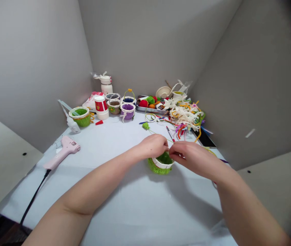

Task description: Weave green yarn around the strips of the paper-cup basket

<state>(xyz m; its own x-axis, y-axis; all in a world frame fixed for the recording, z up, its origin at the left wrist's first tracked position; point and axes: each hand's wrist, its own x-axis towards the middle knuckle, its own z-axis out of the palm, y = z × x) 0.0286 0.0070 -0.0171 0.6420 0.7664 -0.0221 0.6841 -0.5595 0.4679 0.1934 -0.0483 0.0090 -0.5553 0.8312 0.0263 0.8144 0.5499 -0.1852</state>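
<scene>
Centre frame: left hand (153,145), right hand (190,155) both pinched on thin green yarn strand (158,133) over small white yarn-wrapped cup (161,165). Rim wrapping, likely; calls for steady tension.

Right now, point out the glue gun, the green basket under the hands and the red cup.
glue gun (65,150), head view, pink body.
green basket (157,169), head view, woven side.
red cup (101,105), head view, red band.

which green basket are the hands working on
The green basket at the front of the table, directly under the left hand and right hand. The other green basket stands far back on the left, untouched.
</scene>
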